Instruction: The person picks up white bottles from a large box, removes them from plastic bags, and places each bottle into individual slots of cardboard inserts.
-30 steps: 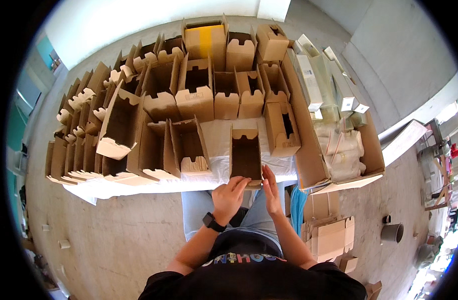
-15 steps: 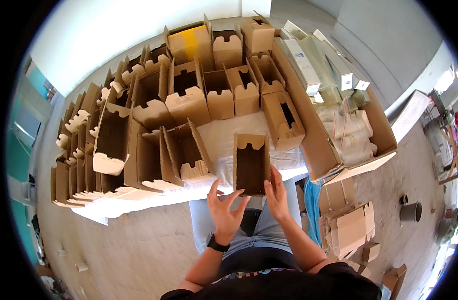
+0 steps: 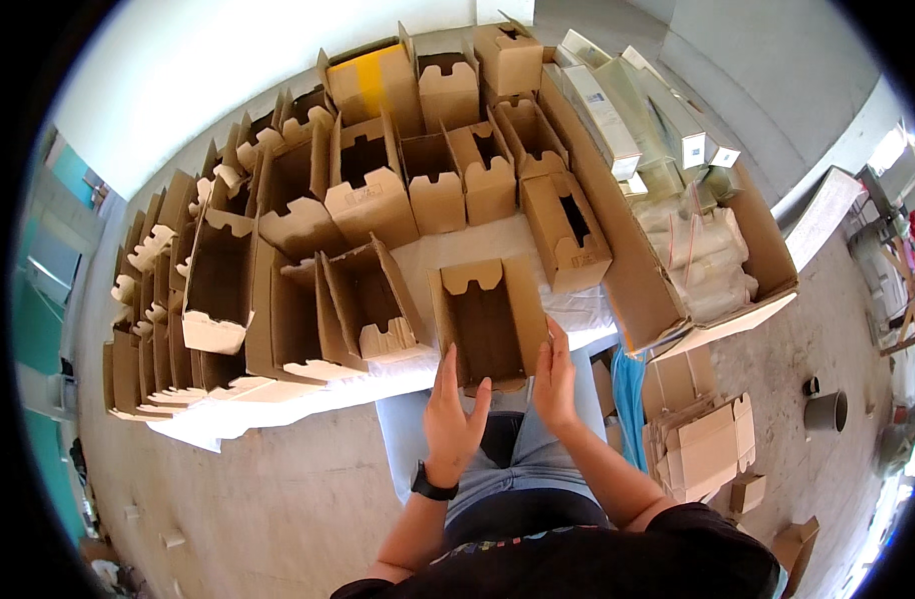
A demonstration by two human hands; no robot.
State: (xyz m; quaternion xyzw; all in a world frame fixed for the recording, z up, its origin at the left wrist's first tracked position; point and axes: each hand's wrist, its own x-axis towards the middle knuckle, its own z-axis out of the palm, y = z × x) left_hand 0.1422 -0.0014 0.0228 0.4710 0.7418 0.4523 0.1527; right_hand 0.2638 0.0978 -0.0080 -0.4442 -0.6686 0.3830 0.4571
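An open-topped brown cardboard box point(image 3: 487, 319) is in front of me at the near edge of the white-covered table. My left hand point(image 3: 453, 414) lies along its lower left side, fingers extended and thumb apart, at the near corner. My right hand point(image 3: 556, 381) presses against the right side with straight fingers. Between them the two hands hold the box. Its far end has a notched flap, and its inside looks bare. Just to the left stands another open box point(image 3: 377, 304); beyond, at the right, is a box with a dark slot point(image 3: 565, 230).
Rows of open cardboard boxes point(image 3: 367, 205) fill the table's left and back. At right, a large carton point(image 3: 617, 250) holds clear plastic bags point(image 3: 702, 250) and long white boxes point(image 3: 602, 125). Flattened cardboard point(image 3: 702, 449) and a dark bucket point(image 3: 826, 411) are on the floor at right.
The box has shifted left and its left side has swung outward. My left hand has gone from spread fingers at the near corner to lying along the left side.
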